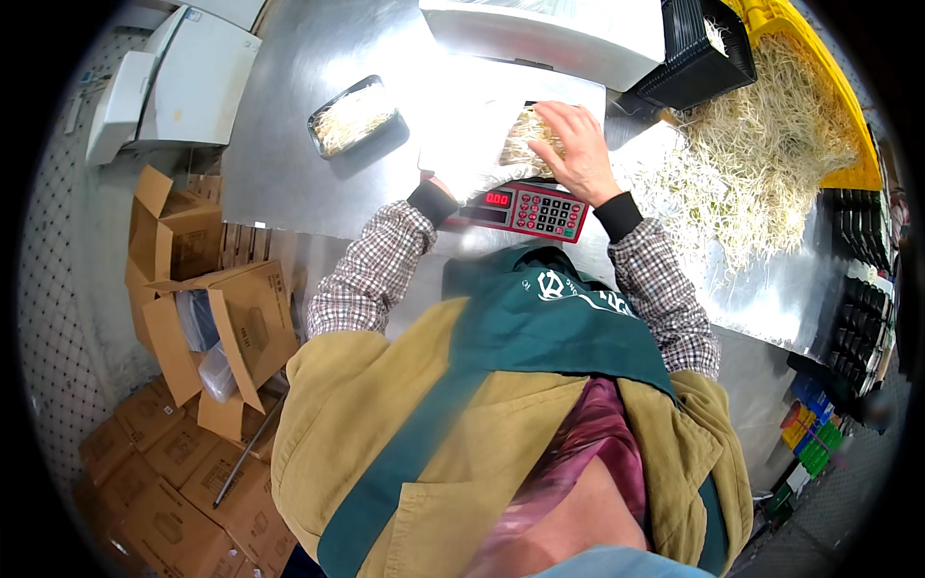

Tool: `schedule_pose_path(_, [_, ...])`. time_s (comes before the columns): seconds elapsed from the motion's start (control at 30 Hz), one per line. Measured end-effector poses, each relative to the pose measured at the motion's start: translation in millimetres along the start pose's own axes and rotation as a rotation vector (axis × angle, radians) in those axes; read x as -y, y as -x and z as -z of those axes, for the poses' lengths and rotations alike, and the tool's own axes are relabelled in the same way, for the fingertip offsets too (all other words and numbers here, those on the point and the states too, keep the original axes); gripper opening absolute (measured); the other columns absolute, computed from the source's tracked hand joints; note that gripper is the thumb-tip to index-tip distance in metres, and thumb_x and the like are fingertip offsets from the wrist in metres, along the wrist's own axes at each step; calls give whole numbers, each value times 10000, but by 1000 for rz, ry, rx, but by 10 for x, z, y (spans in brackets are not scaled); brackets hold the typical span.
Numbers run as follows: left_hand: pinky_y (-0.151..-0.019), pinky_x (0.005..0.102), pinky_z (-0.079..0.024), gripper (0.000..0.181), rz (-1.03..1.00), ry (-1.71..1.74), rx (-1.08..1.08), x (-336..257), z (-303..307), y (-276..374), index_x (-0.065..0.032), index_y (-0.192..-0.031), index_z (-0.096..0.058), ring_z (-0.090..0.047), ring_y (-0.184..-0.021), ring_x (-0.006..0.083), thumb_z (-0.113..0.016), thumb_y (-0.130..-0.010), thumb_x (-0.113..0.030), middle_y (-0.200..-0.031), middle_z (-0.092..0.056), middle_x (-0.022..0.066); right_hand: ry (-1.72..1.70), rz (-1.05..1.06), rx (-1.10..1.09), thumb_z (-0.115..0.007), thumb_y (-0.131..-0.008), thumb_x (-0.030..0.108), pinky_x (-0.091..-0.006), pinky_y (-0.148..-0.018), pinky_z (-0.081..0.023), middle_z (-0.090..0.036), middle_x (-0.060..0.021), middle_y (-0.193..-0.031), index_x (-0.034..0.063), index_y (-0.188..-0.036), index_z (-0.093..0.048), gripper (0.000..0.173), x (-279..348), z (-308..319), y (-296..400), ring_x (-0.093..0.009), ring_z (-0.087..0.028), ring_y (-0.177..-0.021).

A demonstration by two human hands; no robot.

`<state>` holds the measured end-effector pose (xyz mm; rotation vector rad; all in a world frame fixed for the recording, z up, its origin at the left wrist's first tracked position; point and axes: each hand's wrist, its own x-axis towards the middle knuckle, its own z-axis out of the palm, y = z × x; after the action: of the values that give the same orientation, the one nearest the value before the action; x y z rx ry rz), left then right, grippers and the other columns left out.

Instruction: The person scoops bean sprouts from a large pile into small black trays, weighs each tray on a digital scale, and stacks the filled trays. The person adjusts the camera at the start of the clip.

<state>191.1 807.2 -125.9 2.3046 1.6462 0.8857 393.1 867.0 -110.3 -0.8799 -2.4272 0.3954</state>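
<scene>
A black plastic tray of bean sprouts (526, 142) is between my hands, over the metal pan of a red digital scale (517, 214). My left hand (478, 173), in a white glove, grips the tray's near left side, its outline partly lost in glare. My bare right hand (582, 155) lies across the tray's right side, fingers apart on the sprouts. Whether the tray rests on the pan or is slightly raised, I cannot tell. The scale's red display is lit. Another filled black tray (354, 119) sits to the left on the stainless steel table (289, 184).
Loose bean sprouts (759, 152) spill from a yellow crate (860, 170) at right. Nested black trays (686, 61) stand beside a white box (542, 32) behind the scale. Open cardboard boxes (253, 325) and a white appliance (199, 76) are left. Black stacked trays (860, 332) stand far right.
</scene>
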Motion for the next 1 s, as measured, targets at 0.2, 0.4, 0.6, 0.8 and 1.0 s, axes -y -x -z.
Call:
schedule_pose_path(0.2, [-1021, 454, -417, 815, -17, 45, 34, 31, -53, -8, -56, -1392, -459, -537, -1168, 345, -788, -754, -440, -1281, -561, 177, -86, 18, -13, -737, -816, 392, -440, -1074, -373, -503, -159, -1375, 70, -1347, -511, 662, -138, 124, 129, -337, -487, -1255])
schedule_pose_path(0.4, [-1026, 476, -384, 663, 102, 191, -3, -234, 134, -18, -40, -1343, -501, -499, -1191, 364, -713, -829, -399, -1249, -564, 179, -340, -248, -220, -609, -916, 179, -406, -1078, -381, -518, -197, -1355, 27, -1326, -517, 446, -32, -15, 151, -356, -481, -1270])
schedule_pose_path(0.6, [-973, 483, -382, 476, 0, -111, -107, 4, -404, 13, -47, -1280, -559, -509, -1142, 360, -616, -883, -303, -1233, -567, 176, -52, -162, -282, -542, -909, 34, -432, -921, -447, -572, -201, -1104, -17, -1142, -568, 240, 77, -373, 17, -375, -548, -1024])
schedule_pose_path(0.8, [-1046, 481, -353, 599, 79, -141, -124, -216, 7, -114, -27, -1384, -497, -493, -1204, 378, -486, -965, -455, -1291, -539, 217, 74, -117, -297, -592, -906, 94, -415, -888, -468, -644, -136, -1079, 54, -1120, -616, 219, -133, 131, -387, -329, -590, -1029])
schedule_pose_path(1.0, [-1117, 432, -328, 637, 320, 47, -488, -361, 494, 236, 2, -1407, -466, -444, -1327, 346, -398, -1011, -493, -1406, -492, 212, -47, -407, -156, -610, -894, 296, -434, -820, -508, -692, -201, -980, 55, -992, -709, 278, -1664, 182, -1604, -373, -653, -943])
